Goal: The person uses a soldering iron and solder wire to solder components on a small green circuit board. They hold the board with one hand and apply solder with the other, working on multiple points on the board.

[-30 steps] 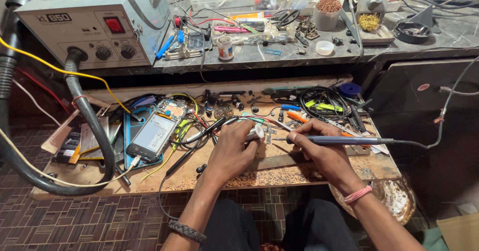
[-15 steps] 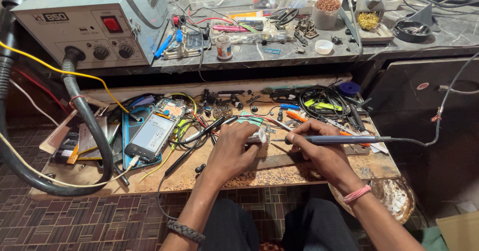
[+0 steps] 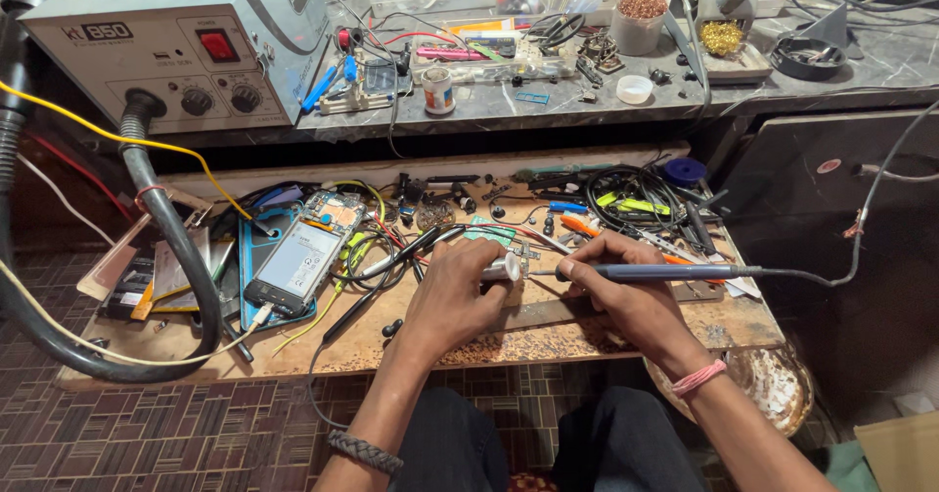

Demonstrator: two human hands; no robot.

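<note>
My left hand (image 3: 455,291) is closed over a small white part (image 3: 501,268) on the wooden work board (image 3: 587,321), next to a small green circuit board (image 3: 509,240). A dark braided band sits on that wrist. My right hand (image 3: 626,291) grips a blue soldering iron (image 3: 660,272) like a pen, its tip pointing left and meeting the white part. The iron's grey cable (image 3: 841,257) runs off to the right. A pink band circles my right wrist.
An opened phone (image 3: 298,262) lies left of my hands among wires and tools. A grey hot-air station (image 3: 186,47) with a thick black hose (image 3: 166,247) stands at the back left. The upper shelf (image 3: 587,111) holds tweezers, small jars and brass wool.
Both hands stay in the same place on the board. The iron tip remains at the small part; only a slight shift of the view shows.
</note>
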